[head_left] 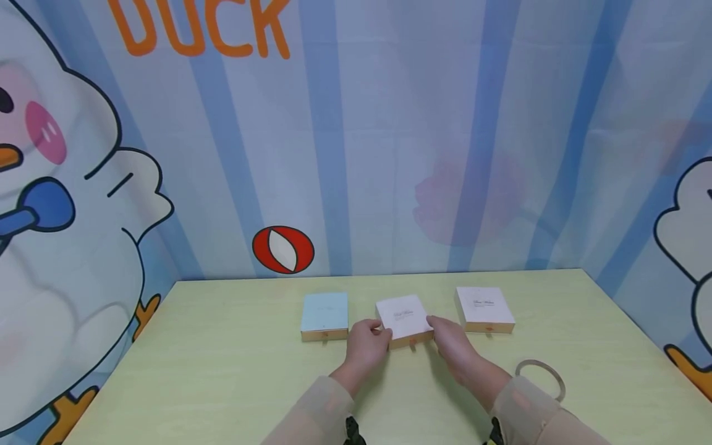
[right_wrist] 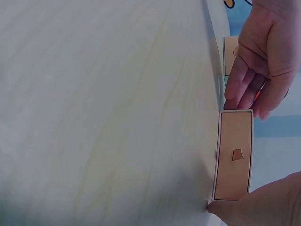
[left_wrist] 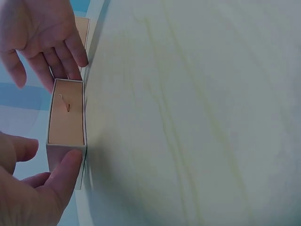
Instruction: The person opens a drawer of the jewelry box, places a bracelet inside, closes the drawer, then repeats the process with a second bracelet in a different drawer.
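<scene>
A white gift box with dark lettering on top sits turned slightly askew, low over the table. Its tan front bears a small pull tab. My left hand holds the box by its left side, fingertips along that wall. On the opposite side my right hand grips it, with a fingertip at the near corner. Both palms face each other, and the box lies between them. Part of each side wall is hidden behind the fingers.
To the left lies a light blue box with a tan front. Another white box with lettering lies to the right. All are near the back of the pale yellow table, against a striped blue curtain.
</scene>
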`<control>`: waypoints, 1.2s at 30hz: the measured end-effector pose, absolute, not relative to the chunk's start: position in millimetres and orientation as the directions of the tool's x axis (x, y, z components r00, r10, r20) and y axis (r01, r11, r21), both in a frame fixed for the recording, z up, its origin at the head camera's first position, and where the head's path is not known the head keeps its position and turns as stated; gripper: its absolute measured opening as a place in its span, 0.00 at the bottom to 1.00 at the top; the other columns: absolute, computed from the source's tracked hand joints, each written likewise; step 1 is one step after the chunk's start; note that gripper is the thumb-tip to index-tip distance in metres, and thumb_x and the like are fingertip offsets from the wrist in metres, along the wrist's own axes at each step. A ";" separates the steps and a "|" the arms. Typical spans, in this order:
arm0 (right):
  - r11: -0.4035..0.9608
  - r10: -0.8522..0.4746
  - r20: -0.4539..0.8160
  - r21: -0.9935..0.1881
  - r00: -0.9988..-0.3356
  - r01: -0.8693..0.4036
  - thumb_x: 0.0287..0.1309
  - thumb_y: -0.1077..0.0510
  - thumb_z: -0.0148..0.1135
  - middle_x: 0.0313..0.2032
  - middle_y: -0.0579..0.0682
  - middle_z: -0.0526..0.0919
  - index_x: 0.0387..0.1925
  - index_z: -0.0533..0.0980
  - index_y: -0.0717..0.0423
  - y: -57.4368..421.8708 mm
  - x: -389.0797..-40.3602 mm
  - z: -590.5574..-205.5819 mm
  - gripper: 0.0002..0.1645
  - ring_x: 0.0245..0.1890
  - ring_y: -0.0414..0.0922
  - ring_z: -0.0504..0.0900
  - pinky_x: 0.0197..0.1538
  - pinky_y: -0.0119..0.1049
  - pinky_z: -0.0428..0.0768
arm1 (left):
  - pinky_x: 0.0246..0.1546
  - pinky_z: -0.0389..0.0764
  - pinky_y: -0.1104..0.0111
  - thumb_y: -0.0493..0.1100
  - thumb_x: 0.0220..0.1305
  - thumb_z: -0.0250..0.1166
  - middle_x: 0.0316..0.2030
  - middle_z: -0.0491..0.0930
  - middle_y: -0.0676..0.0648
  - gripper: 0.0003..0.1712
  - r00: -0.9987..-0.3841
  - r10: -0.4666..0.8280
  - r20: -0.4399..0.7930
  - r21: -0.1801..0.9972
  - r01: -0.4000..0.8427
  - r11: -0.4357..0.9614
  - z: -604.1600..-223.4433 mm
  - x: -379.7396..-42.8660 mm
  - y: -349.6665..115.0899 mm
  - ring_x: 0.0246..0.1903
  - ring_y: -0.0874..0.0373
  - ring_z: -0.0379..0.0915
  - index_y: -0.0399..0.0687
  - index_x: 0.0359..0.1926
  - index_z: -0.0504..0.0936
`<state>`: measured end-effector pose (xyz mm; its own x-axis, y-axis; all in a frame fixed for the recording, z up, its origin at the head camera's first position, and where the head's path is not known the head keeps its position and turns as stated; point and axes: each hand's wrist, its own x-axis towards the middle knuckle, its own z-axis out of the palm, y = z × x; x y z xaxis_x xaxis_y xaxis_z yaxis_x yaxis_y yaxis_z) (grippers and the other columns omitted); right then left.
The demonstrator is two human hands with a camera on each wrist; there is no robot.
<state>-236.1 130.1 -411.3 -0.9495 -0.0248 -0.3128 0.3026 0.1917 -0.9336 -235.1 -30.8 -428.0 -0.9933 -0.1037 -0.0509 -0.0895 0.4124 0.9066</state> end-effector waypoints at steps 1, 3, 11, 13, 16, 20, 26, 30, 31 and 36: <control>0.190 -0.027 -0.311 -0.934 -0.950 0.301 0.71 0.51 0.35 0.70 0.70 0.48 0.68 0.49 0.74 130.1 -235.8 -411.5 0.36 0.71 0.64 0.45 0.70 0.57 0.49 | 0.36 0.77 0.65 0.40 0.62 0.62 0.39 0.80 0.41 0.22 -0.993 -0.108 -0.052 0.903 -0.093 0.418 -428.1 -235.3 -30.7 0.36 0.56 0.74 0.30 0.53 0.76; 0.190 -0.029 -0.310 -0.935 -0.950 0.300 0.71 0.51 0.35 0.69 0.70 0.49 0.68 0.50 0.74 130.1 -235.0 -411.6 0.35 0.71 0.64 0.45 0.69 0.57 0.49 | 0.34 0.76 0.66 0.41 0.62 0.63 0.38 0.80 0.42 0.22 -0.993 -0.110 -0.051 0.897 -0.094 0.431 -427.7 -235.2 -30.6 0.34 0.57 0.73 0.30 0.52 0.77; 0.227 -0.049 -0.306 -0.930 -0.951 0.288 0.71 0.50 0.37 0.69 0.70 0.52 0.67 0.52 0.74 131.5 -232.3 -412.1 0.35 0.70 0.65 0.47 0.69 0.58 0.50 | 0.31 0.75 0.68 0.38 0.60 0.65 0.33 0.78 0.44 0.19 -0.993 -0.104 -0.047 0.890 -0.089 0.448 -427.5 -236.0 -30.2 0.31 0.58 0.72 0.30 0.50 0.77; 0.242 -0.058 -0.301 -0.929 -0.952 0.279 0.70 0.50 0.38 0.69 0.70 0.53 0.67 0.53 0.73 132.6 -231.2 -412.1 0.35 0.70 0.65 0.49 0.69 0.58 0.50 | 0.31 0.76 0.68 0.38 0.60 0.65 0.33 0.78 0.44 0.19 -0.993 -0.106 -0.051 0.888 -0.094 0.449 -427.6 -236.3 -29.8 0.31 0.58 0.73 0.31 0.50 0.77; 0.262 -0.053 -0.282 -0.930 -0.958 0.259 0.70 0.51 0.40 0.68 0.70 0.55 0.67 0.53 0.73 134.9 -229.5 -412.6 0.35 0.69 0.65 0.52 0.68 0.59 0.53 | 0.32 0.76 0.68 0.38 0.60 0.64 0.34 0.79 0.44 0.21 -0.993 -0.103 -0.058 0.881 -0.100 0.462 -428.0 -237.0 -29.1 0.31 0.58 0.74 0.31 0.53 0.75; 0.308 -0.005 -0.241 -0.924 -0.970 0.228 0.69 0.52 0.45 0.64 0.70 0.62 0.66 0.56 0.72 137.0 -227.0 -412.9 0.33 0.63 0.63 0.65 0.62 0.56 0.67 | 0.31 0.76 0.69 0.39 0.61 0.64 0.34 0.79 0.44 0.25 -0.994 -0.093 -0.061 0.868 -0.099 0.486 -427.7 -237.0 -29.0 0.31 0.59 0.74 0.32 0.57 0.71; 0.323 0.057 -0.224 -0.918 -0.973 0.230 0.66 0.55 0.52 0.42 0.61 0.76 0.53 0.68 0.70 135.9 -223.3 -410.8 0.23 0.36 0.47 0.77 0.38 0.37 0.79 | 0.32 0.74 0.67 0.37 0.61 0.63 0.35 0.76 0.45 0.29 -0.997 -0.069 -0.038 0.859 -0.068 0.507 -425.6 -236.7 -30.9 0.32 0.58 0.70 0.36 0.62 0.68; 0.285 0.023 -0.267 -0.922 -0.963 0.262 0.64 0.58 0.54 0.27 0.53 0.78 0.46 0.74 0.71 131.6 -222.6 -412.6 0.18 0.22 0.39 0.74 0.25 0.30 0.75 | 0.39 0.76 0.65 0.37 0.61 0.63 0.42 0.78 0.42 0.29 -0.998 -0.046 -0.033 0.851 -0.053 0.523 -425.1 -237.6 -31.5 0.38 0.57 0.72 0.36 0.63 0.68; 0.278 0.008 -0.275 -0.923 -0.961 0.266 0.63 0.59 0.54 0.24 0.51 0.78 0.44 0.75 0.72 130.1 -222.5 -413.5 0.17 0.18 0.37 0.73 0.23 0.29 0.73 | 0.40 0.77 0.65 0.37 0.61 0.63 0.44 0.78 0.41 0.29 -0.999 -0.040 -0.031 0.850 -0.048 0.525 -425.5 -238.0 -31.6 0.39 0.57 0.72 0.35 0.63 0.69; 0.304 -0.031 -0.301 -0.911 -0.953 0.278 0.62 0.59 0.55 0.13 0.45 0.73 0.30 0.79 0.68 123.5 -222.4 -419.1 0.15 0.10 0.34 0.67 0.16 0.26 0.66 | 0.46 0.77 0.64 0.37 0.62 0.62 0.55 0.76 0.37 0.29 -1.000 -0.011 -0.020 0.843 -0.022 0.537 -426.6 -239.2 -31.4 0.45 0.56 0.74 0.34 0.63 0.68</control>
<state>-222.4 123.5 -419.1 -0.9531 -0.0305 -0.3010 0.2780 0.3043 -0.9111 -239.2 -31.4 -426.6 -0.9997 -0.0107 -0.0198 -0.0224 0.5373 0.8431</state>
